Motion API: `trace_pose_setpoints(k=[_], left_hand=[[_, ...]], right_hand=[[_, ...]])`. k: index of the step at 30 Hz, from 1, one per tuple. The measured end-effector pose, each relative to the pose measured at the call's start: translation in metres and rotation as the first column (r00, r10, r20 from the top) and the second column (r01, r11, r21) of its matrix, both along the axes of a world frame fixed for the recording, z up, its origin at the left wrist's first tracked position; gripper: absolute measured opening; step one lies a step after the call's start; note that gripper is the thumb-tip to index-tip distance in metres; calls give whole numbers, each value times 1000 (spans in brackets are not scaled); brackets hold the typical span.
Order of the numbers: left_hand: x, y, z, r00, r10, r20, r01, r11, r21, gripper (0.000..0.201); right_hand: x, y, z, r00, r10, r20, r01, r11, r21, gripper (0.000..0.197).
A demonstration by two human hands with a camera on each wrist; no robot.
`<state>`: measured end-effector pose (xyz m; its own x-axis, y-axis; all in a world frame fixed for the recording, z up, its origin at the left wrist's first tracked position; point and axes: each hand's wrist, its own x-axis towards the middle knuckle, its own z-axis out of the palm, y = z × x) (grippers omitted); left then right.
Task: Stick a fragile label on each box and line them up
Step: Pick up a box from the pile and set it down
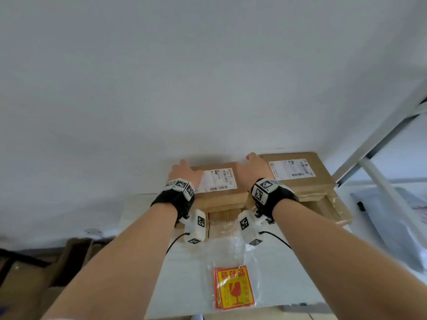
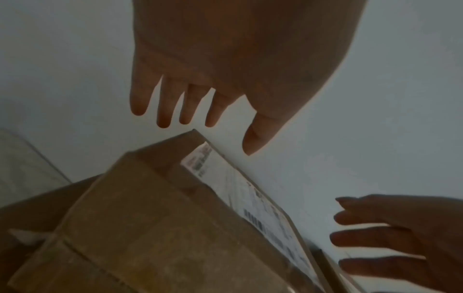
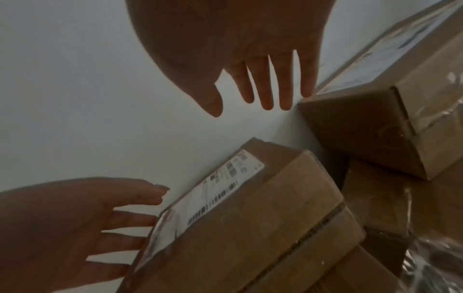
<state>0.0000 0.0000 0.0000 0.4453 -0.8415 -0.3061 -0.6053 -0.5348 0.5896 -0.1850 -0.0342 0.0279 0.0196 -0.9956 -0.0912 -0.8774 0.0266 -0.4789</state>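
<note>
A plain white wall is backing the table. Both hands, left hand and right hand, are hovering spread and empty over the near box; they should be closing evenly on opposite sides. Fragile labels are lying behind the wrists.

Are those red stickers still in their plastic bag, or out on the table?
In the bag: the red stickers lie stacked inside a clear plastic bag whose film covers them.

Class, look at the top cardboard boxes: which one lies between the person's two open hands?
The left box, whose white shipping label has its barcode facing the camera; the right box sits beyond the right hand.
</note>
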Motion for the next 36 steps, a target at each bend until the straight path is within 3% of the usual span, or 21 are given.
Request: trace_pose_setpoints(k=[7, 14, 20, 29, 36], left_hand=[[6, 2, -14, 978, 81, -195, -77, 997, 28, 72], [3, 1, -22, 956, 122, -268, -120, 992, 23, 75], [0, 6, -27, 954, 114, -279, -121, 993, -6, 77], [-12, 19, -11, 950, 224, -219, -244, 968, -67, 47], [-35, 39, 7, 977, 205, -57, -209, 976, -66, 46]], right_hand=[[4, 6, -18, 998, -57, 37, 54, 995, 86, 50], [5, 12, -31, 995, -102, -11, 102, 990, 99, 38], [9, 22, -42, 994, -103, 43, 95, 984, 153, 42], [1, 26, -36, 978, -125, 165, 125, 992, 11, 40], [-27, 31, -23, 956, -138, 258, 182, 971, -155, 36]])
